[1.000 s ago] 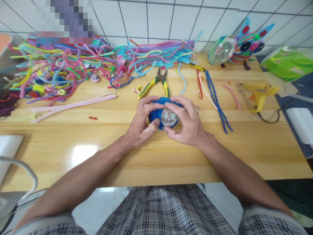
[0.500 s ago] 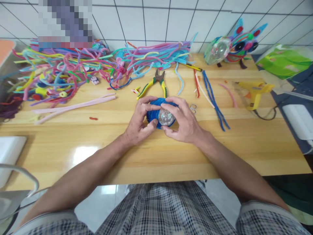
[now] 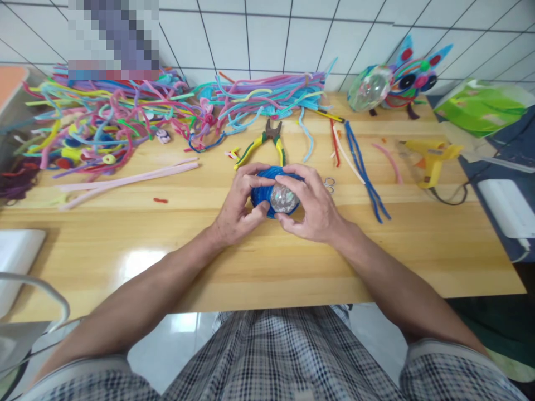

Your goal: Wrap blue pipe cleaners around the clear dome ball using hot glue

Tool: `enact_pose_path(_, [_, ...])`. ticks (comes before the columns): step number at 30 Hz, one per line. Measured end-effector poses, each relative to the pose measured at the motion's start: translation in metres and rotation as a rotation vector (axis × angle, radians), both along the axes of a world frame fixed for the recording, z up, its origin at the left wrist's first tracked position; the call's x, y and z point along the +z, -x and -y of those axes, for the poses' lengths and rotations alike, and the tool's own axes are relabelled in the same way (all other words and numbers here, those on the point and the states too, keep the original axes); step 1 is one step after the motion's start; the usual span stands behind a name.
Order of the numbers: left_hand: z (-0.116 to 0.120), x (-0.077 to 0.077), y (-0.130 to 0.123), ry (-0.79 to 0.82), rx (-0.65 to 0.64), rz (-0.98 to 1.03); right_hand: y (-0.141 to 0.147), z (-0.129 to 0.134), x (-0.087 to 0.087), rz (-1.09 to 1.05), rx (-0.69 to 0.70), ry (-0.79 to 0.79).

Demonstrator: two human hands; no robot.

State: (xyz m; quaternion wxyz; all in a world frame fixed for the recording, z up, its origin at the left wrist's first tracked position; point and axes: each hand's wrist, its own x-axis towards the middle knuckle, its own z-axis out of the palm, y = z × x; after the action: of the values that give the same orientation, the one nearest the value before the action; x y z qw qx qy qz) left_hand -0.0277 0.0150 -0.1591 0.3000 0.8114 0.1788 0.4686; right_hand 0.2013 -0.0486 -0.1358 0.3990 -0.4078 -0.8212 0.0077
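Between my two hands is a ball wrapped in blue pipe cleaner (image 3: pixel 261 195), with a clear, shiny round patch (image 3: pixel 285 198) showing on its right front. My left hand (image 3: pixel 242 206) curls around the left side, thumb at the front and fingers over the top. On the other side, my right hand (image 3: pixel 311 203) grips it with thumb below and fingers above. Just behind the ball lie pliers (image 3: pixel 273 133) with yellow and green handles, jaws pointing away. Silver scissors handles (image 3: pixel 330 185) peek out beside my right hand, the rest hidden.
Piles of colourful pipe cleaners (image 3: pixel 267 97) line the back. Blue pipe cleaners (image 3: pixel 365 172) and a yellow glue gun (image 3: pixel 432 159) lie to the right. A decorated animal figure (image 3: pixel 412 83) stands at the back right. Pale pink strips (image 3: pixel 137 178) lie to the left.
The whole view has shifted very slightly. Both hands keep the same hold on the blue ball.
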Motion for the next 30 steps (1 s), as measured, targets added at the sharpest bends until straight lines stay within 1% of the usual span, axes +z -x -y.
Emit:
enact_pose_path(5, [-0.001,0.0,0.0,0.012,-0.027,0.018,-0.003,-0.001,-0.002,-0.002,0.012,0.037])
enact_pose_path(8, [0.001,0.004,0.002,0.069,-0.047,0.03,-0.004,-0.001,-0.003,-0.001,0.003,0.059])
enact_pose_path(12, [0.003,0.014,0.005,0.19,-0.018,0.013,-0.002,0.001,-0.002,0.007,-0.004,0.064])
enact_pose_path(16, [0.001,0.02,0.005,0.289,-0.025,0.035,0.002,0.001,0.0,0.003,0.009,0.013])
enact_pose_path(23, [-0.008,0.02,0.001,0.488,-0.039,0.134,0.004,0.001,0.002,0.022,0.032,-0.008])
enact_pose_path(26, [-0.012,0.019,0.001,0.598,-0.073,0.177,0.004,0.001,0.003,0.034,0.038,0.022])
enact_pose_path(30, [-0.016,0.019,0.007,0.769,-0.186,0.107,0.004,0.001,0.003,0.044,0.078,0.038])
